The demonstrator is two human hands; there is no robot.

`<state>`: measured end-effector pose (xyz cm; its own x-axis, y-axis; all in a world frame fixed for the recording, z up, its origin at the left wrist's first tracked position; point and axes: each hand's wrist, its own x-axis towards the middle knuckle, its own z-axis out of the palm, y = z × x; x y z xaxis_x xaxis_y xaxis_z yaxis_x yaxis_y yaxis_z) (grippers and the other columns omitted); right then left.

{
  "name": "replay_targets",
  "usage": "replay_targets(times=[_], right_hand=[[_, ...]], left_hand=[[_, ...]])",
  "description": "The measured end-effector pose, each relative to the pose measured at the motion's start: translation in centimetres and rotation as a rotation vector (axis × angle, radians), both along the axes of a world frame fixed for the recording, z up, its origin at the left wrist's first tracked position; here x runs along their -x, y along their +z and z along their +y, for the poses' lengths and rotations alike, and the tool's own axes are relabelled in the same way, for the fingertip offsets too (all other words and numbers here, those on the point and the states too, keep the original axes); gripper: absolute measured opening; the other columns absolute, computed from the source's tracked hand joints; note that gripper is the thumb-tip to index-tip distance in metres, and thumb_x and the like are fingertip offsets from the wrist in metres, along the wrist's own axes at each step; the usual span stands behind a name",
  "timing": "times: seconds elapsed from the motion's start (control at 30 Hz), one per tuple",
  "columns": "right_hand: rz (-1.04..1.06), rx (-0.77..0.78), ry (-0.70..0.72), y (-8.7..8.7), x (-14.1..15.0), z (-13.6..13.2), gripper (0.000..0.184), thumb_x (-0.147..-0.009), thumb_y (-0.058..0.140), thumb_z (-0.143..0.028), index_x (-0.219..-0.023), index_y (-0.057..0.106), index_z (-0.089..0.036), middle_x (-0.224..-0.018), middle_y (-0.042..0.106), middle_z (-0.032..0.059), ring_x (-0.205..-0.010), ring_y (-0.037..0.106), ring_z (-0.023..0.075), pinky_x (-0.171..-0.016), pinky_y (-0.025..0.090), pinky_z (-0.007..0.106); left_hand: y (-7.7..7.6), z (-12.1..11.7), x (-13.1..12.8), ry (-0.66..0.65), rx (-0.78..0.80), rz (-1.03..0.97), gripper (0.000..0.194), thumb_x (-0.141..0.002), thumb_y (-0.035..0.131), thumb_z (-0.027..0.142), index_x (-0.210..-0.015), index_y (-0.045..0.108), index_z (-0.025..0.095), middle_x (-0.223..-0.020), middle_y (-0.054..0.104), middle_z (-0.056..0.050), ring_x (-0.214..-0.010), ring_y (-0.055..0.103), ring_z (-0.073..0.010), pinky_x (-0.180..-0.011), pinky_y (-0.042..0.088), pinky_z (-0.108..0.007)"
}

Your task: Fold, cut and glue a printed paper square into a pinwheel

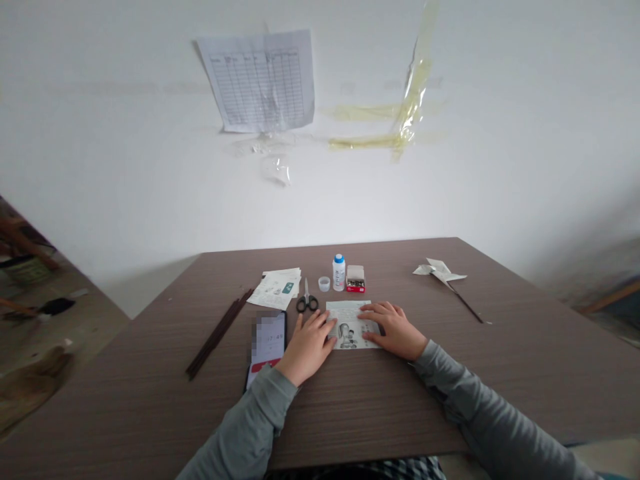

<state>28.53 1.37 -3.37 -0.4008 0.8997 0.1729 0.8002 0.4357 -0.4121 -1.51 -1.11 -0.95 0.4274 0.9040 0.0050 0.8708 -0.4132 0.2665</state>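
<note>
A square printed paper sheet [347,319] lies flat on the brown table [350,413] in front of me. My left hand [307,345] rests palm down on the sheet's left edge, fingers stretched out. My right hand [393,329] lies flat over the sheet's right part, fingers pointing left and pressed on the paper. Just beyond the left hand lie black-handled scissors [307,301]. A phone [268,345] with a lit screen sits beside my left wrist.
Behind the sheet stand a white glue bottle with a blue cap [339,272], its loose cap [324,283] and a red box of pins [355,279]. A paper stack [277,288] and thin dark sticks [219,332] lie left. A paper pinwheel on a stick [445,277] lies right.
</note>
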Motion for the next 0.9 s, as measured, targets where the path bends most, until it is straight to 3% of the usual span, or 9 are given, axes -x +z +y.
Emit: replay_targets(times=[0.2, 0.37, 0.5, 0.63, 0.9], right_hand=[[0.002, 0.022, 0.006, 0.2, 0.1, -0.1, 0.044, -0.109, 0.092, -0.04, -0.152, 0.097, -0.041, -0.176, 0.087, 0.0118, -0.167, 0.074, 0.0505, -0.147, 0.052, 0.087], [0.028, 0.022, 0.009, 0.0, -0.4, 0.9, 0.05, -0.11, 0.091, -0.039, -0.159, 0.095, -0.042, -0.176, 0.087, 0.01, -0.166, 0.074, 0.0479, -0.144, 0.057, 0.079], [0.087, -0.05, -0.02, 0.1, -1.3, 3.0, 0.056, -0.113, 0.082, -0.034, -0.168, 0.09, -0.037, -0.177, 0.085, 0.0131, -0.167, 0.074, 0.0449, -0.141, 0.062, 0.071], [0.105, -0.171, -0.012, 1.1, -1.6, 5.8, 0.058, -0.112, 0.083, -0.028, -0.169, 0.089, -0.037, -0.183, 0.08, 0.0148, -0.168, 0.071, 0.0443, -0.142, 0.06, 0.07], [-0.049, -0.207, 0.027, 2.7, 1.9, 11.2, 0.061, -0.116, 0.086, -0.027, -0.173, 0.088, -0.048, -0.194, 0.068, 0.0144, -0.174, 0.061, 0.0484, -0.147, 0.051, 0.078]], left_hand=[[-0.1, -0.2, 0.1, 0.013, -0.022, -0.035, 0.056, -0.124, 0.067, 0.024, -0.176, 0.085, 0.032, -0.195, 0.072, -0.016, -0.188, 0.062, -0.0438, -0.159, 0.039, -0.082], [0.1, -0.3, 0.1, 0.003, 0.007, -0.033, 0.058, -0.124, 0.066, 0.024, -0.179, 0.082, 0.028, -0.197, 0.068, -0.019, -0.19, 0.059, -0.0442, -0.16, 0.037, -0.082], [0.1, -0.3, 0.4, 0.013, 0.032, -0.036, 0.059, -0.123, 0.067, 0.022, -0.18, 0.081, 0.025, -0.199, 0.067, -0.02, -0.191, 0.057, -0.0434, -0.161, 0.034, -0.082], [0.1, -0.1, 0.8, 0.026, 0.02, -0.06, 0.056, -0.122, 0.07, 0.02, -0.175, 0.084, 0.027, -0.195, 0.071, -0.018, -0.189, 0.06, -0.0433, -0.16, 0.036, -0.084], [0.9, -0.1, 1.2, 0.075, 0.034, -0.048, 0.053, -0.121, 0.077, 0.021, -0.172, 0.087, 0.03, -0.194, 0.073, -0.017, -0.189, 0.061, -0.042, -0.161, 0.039, -0.077]])
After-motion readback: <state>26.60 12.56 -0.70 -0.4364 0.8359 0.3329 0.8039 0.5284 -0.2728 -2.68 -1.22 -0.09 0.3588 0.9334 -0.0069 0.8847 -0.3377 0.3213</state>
